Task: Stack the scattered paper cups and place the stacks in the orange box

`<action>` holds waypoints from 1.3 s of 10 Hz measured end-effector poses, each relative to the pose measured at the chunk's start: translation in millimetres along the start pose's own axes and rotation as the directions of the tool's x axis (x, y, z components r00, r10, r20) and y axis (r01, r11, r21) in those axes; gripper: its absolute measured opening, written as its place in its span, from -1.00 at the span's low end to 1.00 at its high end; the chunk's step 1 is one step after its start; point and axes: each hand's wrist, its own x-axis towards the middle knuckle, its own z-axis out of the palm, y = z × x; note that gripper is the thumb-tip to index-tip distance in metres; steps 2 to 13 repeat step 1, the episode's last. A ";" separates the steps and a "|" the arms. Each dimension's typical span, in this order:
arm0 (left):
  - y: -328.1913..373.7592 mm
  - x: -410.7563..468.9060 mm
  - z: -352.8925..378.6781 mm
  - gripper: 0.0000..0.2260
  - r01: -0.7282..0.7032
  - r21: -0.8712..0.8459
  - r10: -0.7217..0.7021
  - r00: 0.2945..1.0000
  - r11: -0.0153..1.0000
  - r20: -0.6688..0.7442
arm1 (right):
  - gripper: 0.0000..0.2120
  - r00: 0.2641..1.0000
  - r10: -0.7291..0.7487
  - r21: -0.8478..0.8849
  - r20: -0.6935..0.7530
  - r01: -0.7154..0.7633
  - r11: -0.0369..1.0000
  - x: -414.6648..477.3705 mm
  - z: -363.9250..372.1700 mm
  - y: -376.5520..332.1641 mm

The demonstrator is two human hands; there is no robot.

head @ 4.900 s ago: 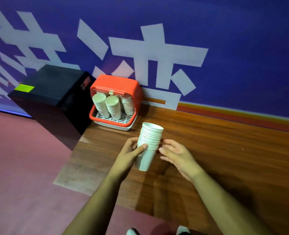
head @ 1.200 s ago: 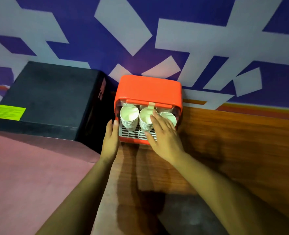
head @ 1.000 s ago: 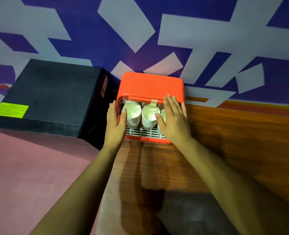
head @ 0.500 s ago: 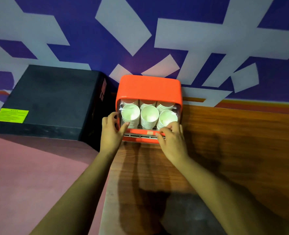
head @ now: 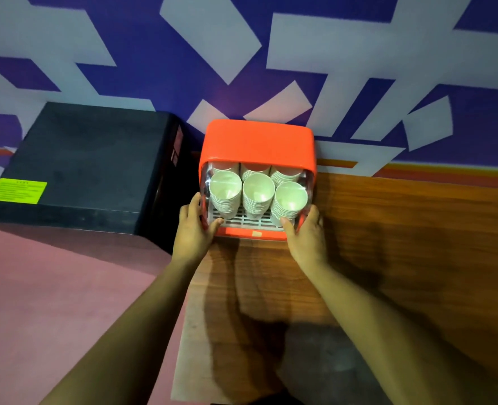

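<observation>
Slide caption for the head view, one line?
Left hand and right hand grip the orange box at its lower front corners, paper cup stacks inside, on wooden table.

Clear cover now down; left hand, right hand grip its lower corners.

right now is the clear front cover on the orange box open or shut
Looks shut: the clear cover curves over the cup stacks down to the orange box base, left hand and right hand gripping its corners.
</observation>
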 end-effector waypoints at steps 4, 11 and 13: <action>10.3 -4.8 -8.8 -0.50 0.055 0.039 -0.056 0.998 0.998 0.026 | -0.30 0.997 -0.009 -0.085 0.077 0.016 0.996 3.4 -16.2 5.1; 10.3 -4.8 -8.8 -0.50 0.055 0.039 -0.056 0.998 0.998 0.026 | -0.30 0.997 -0.009 -0.085 0.077 0.016 0.996 3.4 -16.2 5.1; 10.3 -4.8 -8.8 -0.50 0.055 0.039 -0.056 0.998 0.998 0.026 | -0.30 0.997 -0.009 -0.085 0.077 0.016 0.996 3.4 -16.2 5.1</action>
